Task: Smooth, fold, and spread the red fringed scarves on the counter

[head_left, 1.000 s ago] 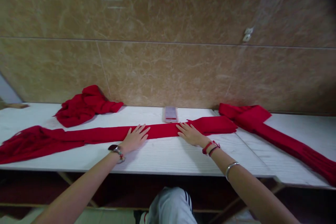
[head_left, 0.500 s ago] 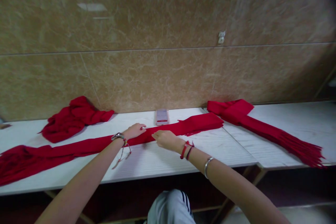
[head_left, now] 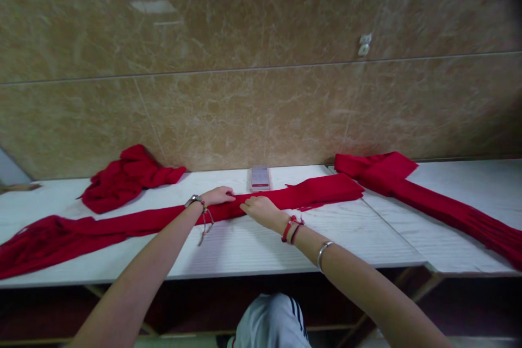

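Head view: left hand (head_left: 218, 196) and right hand (head_left: 263, 211) pinching long scarf (head_left: 322, 188), lying flattened; crumpled scarf (head_left: 118, 182) lying unstraightened near counter (head_left: 326, 250) back edge.

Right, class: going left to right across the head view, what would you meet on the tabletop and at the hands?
Crumpled red cloth, left hand, phone, red bracelet, folded-over red scarf.
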Action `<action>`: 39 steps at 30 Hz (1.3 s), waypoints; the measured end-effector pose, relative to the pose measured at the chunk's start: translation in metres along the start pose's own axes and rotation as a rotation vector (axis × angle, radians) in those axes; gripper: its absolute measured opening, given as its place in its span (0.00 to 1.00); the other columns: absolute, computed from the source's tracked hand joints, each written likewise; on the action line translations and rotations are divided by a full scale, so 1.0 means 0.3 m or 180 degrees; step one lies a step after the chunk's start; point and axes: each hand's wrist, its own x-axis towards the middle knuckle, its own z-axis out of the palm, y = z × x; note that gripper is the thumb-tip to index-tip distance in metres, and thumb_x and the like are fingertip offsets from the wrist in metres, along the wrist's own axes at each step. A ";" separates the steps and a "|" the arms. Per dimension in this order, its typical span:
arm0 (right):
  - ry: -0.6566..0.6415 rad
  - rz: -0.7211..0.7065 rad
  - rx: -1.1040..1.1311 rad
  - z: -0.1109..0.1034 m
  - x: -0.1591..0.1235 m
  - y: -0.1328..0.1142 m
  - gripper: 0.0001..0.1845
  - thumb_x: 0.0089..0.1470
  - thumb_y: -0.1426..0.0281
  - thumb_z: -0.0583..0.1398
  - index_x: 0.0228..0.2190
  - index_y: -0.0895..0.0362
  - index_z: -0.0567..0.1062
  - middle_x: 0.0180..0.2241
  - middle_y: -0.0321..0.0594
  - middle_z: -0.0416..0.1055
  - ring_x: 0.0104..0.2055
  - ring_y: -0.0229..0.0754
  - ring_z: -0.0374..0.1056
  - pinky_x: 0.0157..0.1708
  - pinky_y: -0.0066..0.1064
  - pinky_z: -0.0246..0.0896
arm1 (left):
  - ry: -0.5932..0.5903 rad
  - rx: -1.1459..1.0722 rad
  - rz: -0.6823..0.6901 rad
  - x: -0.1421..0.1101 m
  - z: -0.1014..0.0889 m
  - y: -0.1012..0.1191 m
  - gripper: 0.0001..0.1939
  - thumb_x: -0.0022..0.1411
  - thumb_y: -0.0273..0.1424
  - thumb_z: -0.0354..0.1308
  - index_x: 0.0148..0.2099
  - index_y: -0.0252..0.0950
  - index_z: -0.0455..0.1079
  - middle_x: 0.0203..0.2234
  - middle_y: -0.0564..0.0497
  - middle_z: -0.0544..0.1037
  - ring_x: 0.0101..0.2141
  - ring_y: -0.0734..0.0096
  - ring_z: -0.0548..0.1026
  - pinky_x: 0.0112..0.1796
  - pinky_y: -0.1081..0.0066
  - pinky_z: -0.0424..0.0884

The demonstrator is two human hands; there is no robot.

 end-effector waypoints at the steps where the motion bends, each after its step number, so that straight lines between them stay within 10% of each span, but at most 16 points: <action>1: 0.0019 0.0018 0.0011 0.006 -0.003 0.003 0.10 0.57 0.77 0.49 0.39 0.61 0.68 0.35 0.46 0.71 0.38 0.42 0.66 0.34 0.31 0.60 | 0.0019 -0.0019 -0.0009 0.003 0.003 -0.004 0.14 0.47 0.39 0.53 0.32 0.33 0.69 0.27 0.51 0.75 0.29 0.70 0.68 0.32 0.74 0.62; 11: 0.0240 -0.0236 -0.0203 0.023 0.020 0.011 0.10 0.57 0.77 0.49 0.34 0.62 0.70 0.34 0.46 0.68 0.39 0.44 0.64 0.38 0.35 0.58 | 0.0222 -0.0276 -0.0004 -0.003 0.014 -0.002 0.14 0.48 0.40 0.53 0.28 0.34 0.69 0.25 0.52 0.75 0.28 0.70 0.68 0.32 0.73 0.63; 17: 0.0273 0.0038 -0.0208 -0.083 0.019 0.028 0.12 0.59 0.77 0.45 0.41 0.63 0.66 0.36 0.48 0.67 0.38 0.42 0.65 0.33 0.31 0.59 | 0.0656 -0.0672 0.0098 -0.006 -0.046 0.057 0.18 0.50 0.43 0.50 0.31 0.32 0.68 0.28 0.49 0.74 0.31 0.69 0.69 0.35 0.71 0.63; 21: 0.0359 0.0273 -0.0480 -0.245 -0.030 0.123 0.14 0.59 0.77 0.43 0.43 0.63 0.64 0.38 0.49 0.67 0.36 0.41 0.65 0.31 0.29 0.58 | 0.1119 -0.1629 0.0369 0.034 -0.142 0.201 0.19 0.48 0.43 0.54 0.33 0.31 0.67 0.27 0.51 0.73 0.28 0.71 0.69 0.34 0.71 0.63; 28: 0.0297 0.0696 -0.1260 -0.482 -0.249 0.400 0.17 0.60 0.76 0.42 0.43 0.62 0.67 0.37 0.48 0.67 0.35 0.40 0.65 0.29 0.27 0.55 | 0.0863 -0.2231 0.0899 0.234 -0.231 0.614 0.12 0.52 0.34 0.56 0.35 0.30 0.68 0.25 0.52 0.73 0.26 0.75 0.69 0.32 0.72 0.64; 34: -0.0147 0.1170 -0.1529 -0.390 -0.523 0.613 0.17 0.58 0.75 0.45 0.47 0.60 0.66 0.36 0.48 0.69 0.34 0.42 0.66 0.27 0.28 0.55 | 0.1165 -0.1193 0.0926 0.414 -0.034 0.904 0.16 0.60 0.32 0.47 0.47 0.28 0.65 0.41 0.41 0.73 0.41 0.66 0.71 0.43 0.66 0.64; 39: -0.0747 0.1468 -0.1133 -0.166 -0.715 0.679 0.20 0.56 0.77 0.46 0.50 0.60 0.65 0.36 0.49 0.70 0.34 0.43 0.67 0.29 0.29 0.58 | 0.0711 0.0242 0.0945 0.368 0.249 0.915 0.36 0.53 0.48 0.53 0.59 0.34 0.53 0.57 0.35 0.56 0.56 0.45 0.55 0.50 0.49 0.54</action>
